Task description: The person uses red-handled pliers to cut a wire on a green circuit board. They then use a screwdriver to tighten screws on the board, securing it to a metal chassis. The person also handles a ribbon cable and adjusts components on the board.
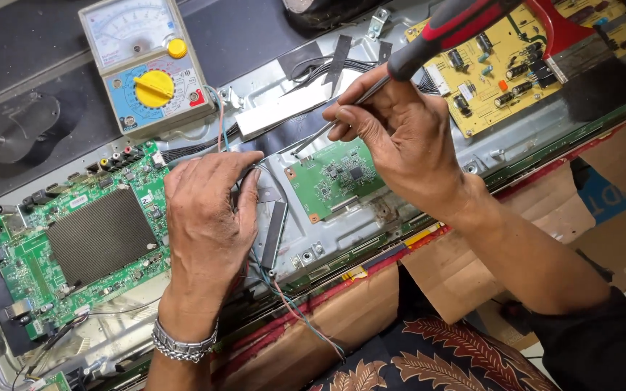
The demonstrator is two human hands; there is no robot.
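Landmark: the small green board [336, 177], mid-panel on the grey metal chassis [306, 239].

Nearest, just left of that board: left hand [208, 210] lies palm down, fingers curled over a bundle of thin wires [295, 311] and a flat ribbon strip [273, 233]. It presses them rather than gripping; what the fingertips pinch is hidden. The wires trail toward the person, soft and light, easily kinked.

Above and right of the board: right hand [400, 137] closed around a red-and-black screwdriver [407, 61], fingers pinched low on the shaft, tip angled down at the board's upper-left corner. The tool is stiff and light; the rubbery handle should give sure purchase (held at the shaft for finer control, I judge).

The board itself looks thin, brittle and densely populated; best taken by its edges.

Farther left: large green mainboard [74, 239]. Beyond it, an analogue multimeter [146, 65]. Far right: yellow power board [508, 65].

Room is tight: cables and metal brackets crowd the board's top edge; bare chassis below it offers the freer side.
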